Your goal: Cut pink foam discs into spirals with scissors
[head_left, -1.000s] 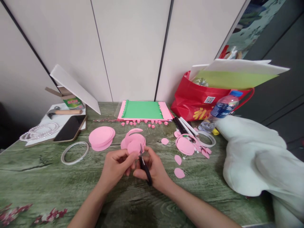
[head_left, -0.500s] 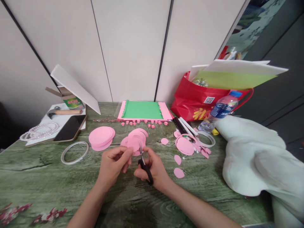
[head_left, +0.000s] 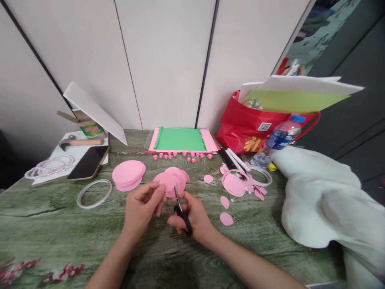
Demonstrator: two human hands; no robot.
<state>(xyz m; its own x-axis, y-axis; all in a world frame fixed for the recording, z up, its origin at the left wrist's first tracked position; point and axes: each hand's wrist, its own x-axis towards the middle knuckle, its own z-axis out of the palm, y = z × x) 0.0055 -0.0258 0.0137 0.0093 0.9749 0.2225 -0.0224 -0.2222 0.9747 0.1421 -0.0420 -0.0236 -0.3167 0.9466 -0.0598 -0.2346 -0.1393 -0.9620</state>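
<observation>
My left hand (head_left: 146,202) pinches the near edge of a pink paper circle (head_left: 165,181) between thumb and fingers. Scissors (head_left: 182,217) with black handles are in my right hand (head_left: 192,214), their blades pointing away from me at the right edge of that circle. Beneath and behind it, other pink paper pieces (head_left: 181,175) overlap on the table. A neat stack of pink circles (head_left: 128,173) lies to the left. Right of my hands are single pink petal shapes (head_left: 226,219), each with a pointed tip.
A roll of tape (head_left: 94,205), a phone (head_left: 89,162) and a hammer (head_left: 86,142) lie on the left. Green paper (head_left: 180,139) is at the back. A red bag (head_left: 237,124), a water bottle (head_left: 282,136), pink scraps (head_left: 260,193) and a white stuffed object (head_left: 309,208) occupy the right.
The paper in my left hand has turned and shifted slightly left, over the loose pieces. My right hand and the scissors have moved a little left too.
</observation>
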